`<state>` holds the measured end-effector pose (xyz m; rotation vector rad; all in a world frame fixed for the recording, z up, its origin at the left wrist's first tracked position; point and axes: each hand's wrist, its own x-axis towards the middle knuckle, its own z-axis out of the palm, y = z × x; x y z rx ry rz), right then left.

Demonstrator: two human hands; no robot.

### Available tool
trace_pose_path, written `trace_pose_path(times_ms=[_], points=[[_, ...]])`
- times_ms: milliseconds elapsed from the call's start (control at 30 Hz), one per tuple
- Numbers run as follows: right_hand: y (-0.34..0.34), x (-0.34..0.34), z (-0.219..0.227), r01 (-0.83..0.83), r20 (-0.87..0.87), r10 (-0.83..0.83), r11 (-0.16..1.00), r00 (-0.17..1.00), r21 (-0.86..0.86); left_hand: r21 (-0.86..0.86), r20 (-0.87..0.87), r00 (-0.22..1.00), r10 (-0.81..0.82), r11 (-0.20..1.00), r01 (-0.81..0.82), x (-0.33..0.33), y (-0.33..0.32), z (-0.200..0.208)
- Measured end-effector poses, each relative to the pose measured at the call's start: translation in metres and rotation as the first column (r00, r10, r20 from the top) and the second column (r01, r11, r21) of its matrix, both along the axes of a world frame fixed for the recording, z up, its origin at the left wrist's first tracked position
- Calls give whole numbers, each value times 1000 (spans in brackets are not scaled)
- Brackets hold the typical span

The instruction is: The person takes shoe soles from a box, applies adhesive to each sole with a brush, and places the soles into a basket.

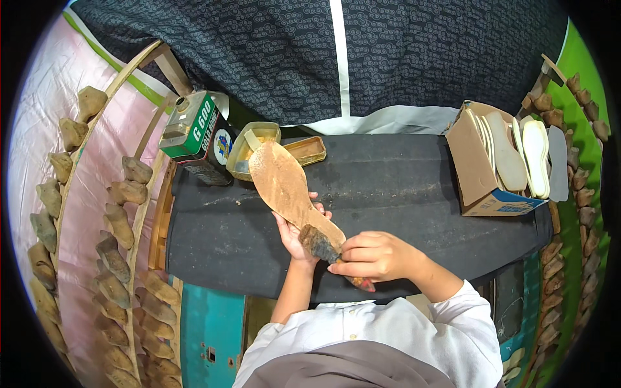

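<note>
My left hand (292, 242) holds a brown shoe sole (282, 184) from below, its fingers showing past the right edge. The wide end points up and to the left, over the dark worktable. In my right hand (378, 255) is a brush (317, 242) with a dark, caked head and a reddish handle end. The brush head lies against the narrow heel end of the sole, near my left palm. The sole's upper face looks mottled and partly shiny. Its wide end overlaps a yellowish open container (240, 167) on the table behind it.
Beside the container stand a green and black metal can (200, 139) and a small tray (312, 152). A cardboard box (467, 152) at the right holds several pale soles (504, 152). Racks of wooden shoe lasts (118, 226) flank both sides. Black cloth (414, 239) covers the table.
</note>
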<state>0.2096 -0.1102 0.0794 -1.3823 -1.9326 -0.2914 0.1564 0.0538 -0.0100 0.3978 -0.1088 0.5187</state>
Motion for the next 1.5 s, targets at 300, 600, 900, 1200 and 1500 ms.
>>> trace_pose_path(times_ms=[300, 600, 900, 1200, 1500], points=[[-6, 7, 8, -16, -98, 14, 1000, 995, -13, 40, 35, 999, 34, 999, -36, -2, 4, 9], [-10, 11, 13, -19, -134, 10, 997, 991, -70, 40, 42, 995, 96, 994, -98, -7, 13, 23], [-6, 7, 4, 67, -123, -65, 998, 990, 7, 13, -47, 984, 171, 985, -170, -12, 8, 40], [-15, 14, 11, 90, -126, -95, 995, 987, -43, 11, -50, 990, 129, 992, -128, -9, 18, 27], [-17, 12, 13, 125, -129, -127, 992, 984, -22, 41, -84, 974, 212, 977, -209, -8, 16, 37]])
